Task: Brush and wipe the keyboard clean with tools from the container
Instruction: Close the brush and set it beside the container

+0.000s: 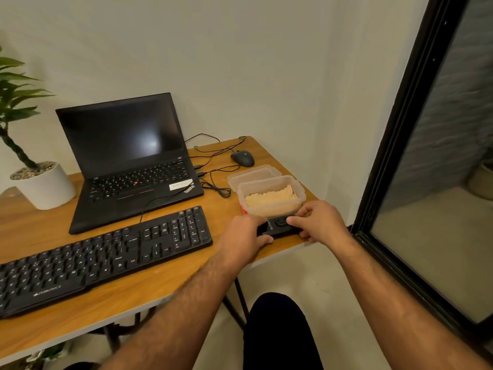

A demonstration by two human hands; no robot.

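Wooden desk (165, 284) against pale wall (240, 62), black-framed window (400, 134) right.

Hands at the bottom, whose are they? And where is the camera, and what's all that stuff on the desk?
The camera sits on a person's head, looking forward and down, so you see what they see. The two arms reaching in are their own. The left hand and right hand both grip a small black gadget at the edge of the wooden desk; what it is I cannot tell. Just behind it stands a clear plastic container with a tan cloth inside, and its lid lies behind it. To the left lies the black keyboard that needs cleaning. Further back are an open laptop with a dark screen, a black mouse, some cables, and a plant in a white pot.
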